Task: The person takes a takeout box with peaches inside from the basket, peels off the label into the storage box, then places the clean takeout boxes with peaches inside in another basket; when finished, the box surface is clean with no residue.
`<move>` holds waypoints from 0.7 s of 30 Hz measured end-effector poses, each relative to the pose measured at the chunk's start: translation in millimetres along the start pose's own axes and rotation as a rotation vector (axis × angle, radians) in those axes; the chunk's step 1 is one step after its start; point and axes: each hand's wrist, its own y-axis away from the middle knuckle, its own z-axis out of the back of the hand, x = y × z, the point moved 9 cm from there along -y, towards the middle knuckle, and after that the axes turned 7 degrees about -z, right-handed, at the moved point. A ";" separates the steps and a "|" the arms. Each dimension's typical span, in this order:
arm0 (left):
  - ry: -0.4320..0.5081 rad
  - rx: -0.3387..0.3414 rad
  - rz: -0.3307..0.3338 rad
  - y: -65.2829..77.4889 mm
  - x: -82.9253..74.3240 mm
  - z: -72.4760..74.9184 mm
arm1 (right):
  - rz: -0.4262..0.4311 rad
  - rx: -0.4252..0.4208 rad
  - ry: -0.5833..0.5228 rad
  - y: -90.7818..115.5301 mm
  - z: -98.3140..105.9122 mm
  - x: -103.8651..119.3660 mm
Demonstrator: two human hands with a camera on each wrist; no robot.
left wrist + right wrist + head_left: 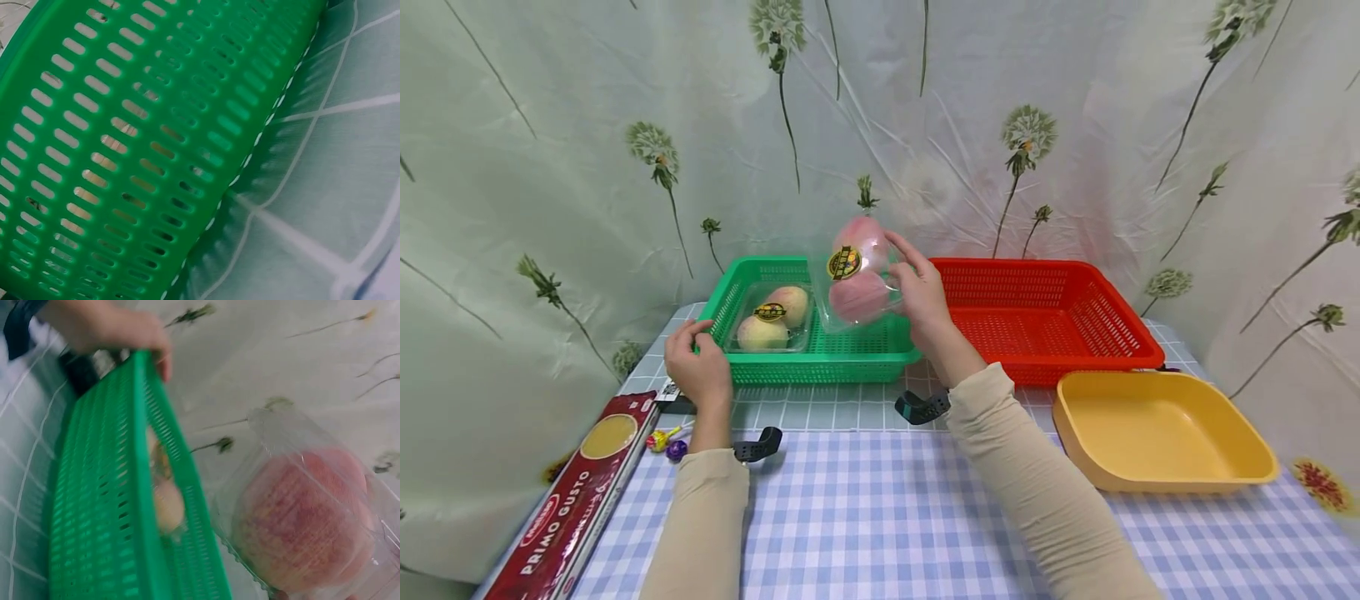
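Note:
My right hand grips the side of a clear plastic pack of two pink peaches, raised over the right part of the green basket. A round black-and-yellow label sits on the pack. Seen close in the right wrist view, one pink peach fills much of the clear box. My left hand holds the basket's left front corner, its fingers hooked over the rim. Inside the basket, on the left, lies another clear pack with two paler peaches. Only the basket's slotted wall and the tablecloth show in the left wrist view.
Right of the green basket stands a red basket, with a yellow tub in front of it. A long red pasta pack lies along the left edge, and two lollipops lie beside it. A floral curtain hangs behind.

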 end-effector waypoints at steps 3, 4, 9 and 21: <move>0.005 -0.066 -0.040 2.0 -4.7 4.9 | -0.043 0.070 -0.067 12.1 6.5 3.4; 0.008 -0.093 -0.060 2.8 -7.0 6.9 | -0.050 0.098 -0.079 15.9 9.4 3.8; 0.024 -0.196 -0.154 6.7 -20.6 14.4 | -0.056 0.262 -0.082 37.2 28.1 1.2; 0.254 -0.115 -0.418 21.1 -95.2 4.1 | -0.116 0.580 0.021 72.4 62.1 -28.9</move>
